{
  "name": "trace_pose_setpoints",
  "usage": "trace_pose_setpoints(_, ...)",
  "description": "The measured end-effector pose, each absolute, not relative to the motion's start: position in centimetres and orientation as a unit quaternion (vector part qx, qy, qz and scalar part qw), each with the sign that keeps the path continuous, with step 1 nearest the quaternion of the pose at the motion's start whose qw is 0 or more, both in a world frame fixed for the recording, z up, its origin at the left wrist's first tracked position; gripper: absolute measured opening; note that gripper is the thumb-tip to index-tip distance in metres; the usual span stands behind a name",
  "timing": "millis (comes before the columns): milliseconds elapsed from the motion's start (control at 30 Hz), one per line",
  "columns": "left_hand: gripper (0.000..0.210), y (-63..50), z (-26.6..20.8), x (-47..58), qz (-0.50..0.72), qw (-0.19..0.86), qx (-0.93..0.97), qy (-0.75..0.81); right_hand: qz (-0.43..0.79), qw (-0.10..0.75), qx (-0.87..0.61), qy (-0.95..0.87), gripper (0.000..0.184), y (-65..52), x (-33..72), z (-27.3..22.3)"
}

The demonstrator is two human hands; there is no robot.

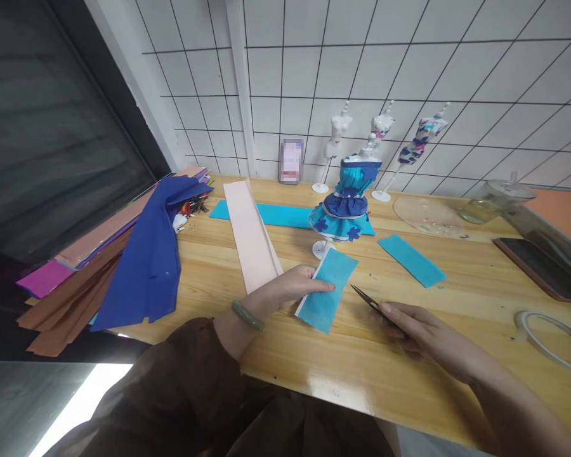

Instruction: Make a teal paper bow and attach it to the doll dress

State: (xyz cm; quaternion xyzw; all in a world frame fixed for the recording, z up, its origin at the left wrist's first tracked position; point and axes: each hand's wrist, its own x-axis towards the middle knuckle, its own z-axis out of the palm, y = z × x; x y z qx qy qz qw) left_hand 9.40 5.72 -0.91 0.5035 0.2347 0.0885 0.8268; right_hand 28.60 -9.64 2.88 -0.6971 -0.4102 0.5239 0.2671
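My left hand (299, 285) pinches a small turquoise crepe paper piece (330, 292), with a pale strip along its left edge, just above the table. The thumb lies across its face. In my right hand (412, 324) is a pair of dark, pointed tweezers (368, 299), tips aimed toward the paper but apart from it. Directly behind the held piece stands a mini dress form (352, 197) in a ruffled blue and turquoise paper dress. A cut turquoise strip (412, 260) lies to its right, and a pale pink paper strip (250, 235) is left of my left hand.
A longer turquoise strip (285, 214) runs behind the dress. Blue paper (145, 254) and brown paper (76, 295) pile up at left. A propped phone (291, 162) and several dress forms (339, 130) line the wall. A tape roll (554, 343) and dark phone (547, 266) lie right.
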Motion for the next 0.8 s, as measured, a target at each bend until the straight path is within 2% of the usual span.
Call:
trace_pose_setpoints(300, 0.033, 5.9, -0.4, 9.1, 0.093, 0.822, 0.517, 0.222, 0.625, 0.232, -0.621, -0.411, 0.048, -8.0, 28.4, 2.4)
trace_pose_setpoints(800, 0.039, 5.4, 0.7, 9.1, 0.087, 0.792, 0.566, 0.213, 0.631, 0.251, -0.608, -0.412, 0.046, -8.5, 28.8, 2.1)
